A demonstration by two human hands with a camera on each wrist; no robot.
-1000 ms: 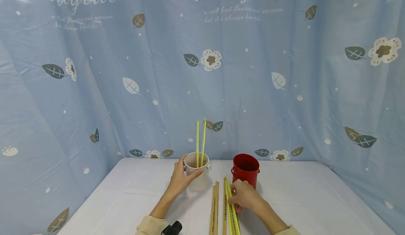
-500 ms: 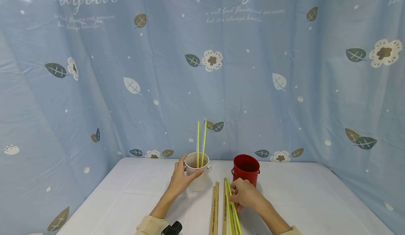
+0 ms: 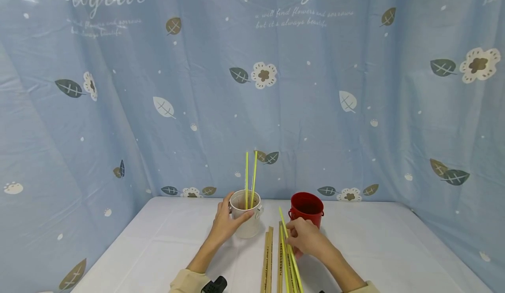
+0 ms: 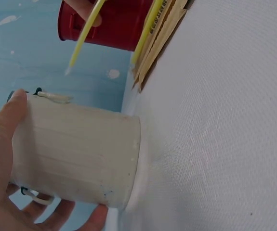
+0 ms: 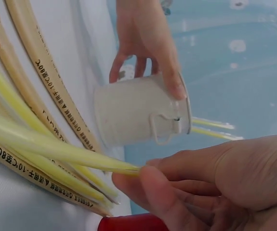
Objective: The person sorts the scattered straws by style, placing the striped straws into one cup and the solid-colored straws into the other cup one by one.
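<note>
My left hand (image 3: 226, 225) grips the upper part of a white pail (image 3: 247, 228), thumb on the near side and fingers round the far side. Two yellow straws (image 3: 254, 174) stand in this pail, leaning slightly apart. Between thumb and fingertips my right hand (image 3: 309, 238) pinches one end of a yellow straw (image 5: 56, 151), its far tip raised above the pile. Under it lie more yellow straws (image 3: 285, 258) and straws in printed brown paper sleeves (image 3: 280, 262). Just behind the right hand stands a red pail (image 3: 307, 214), partly hidden by it.
Another group of paper-sleeved straws (image 3: 267, 258) lies between the two hands. A white cloth covers the table (image 3: 378, 244). A blue printed curtain (image 3: 307, 108) hangs behind and at both sides.
The right hand has risen slightly with the yellow straw, whose far tip now stands higher and nearer the red pail's height. The left hand and white pail have not moved.
</note>
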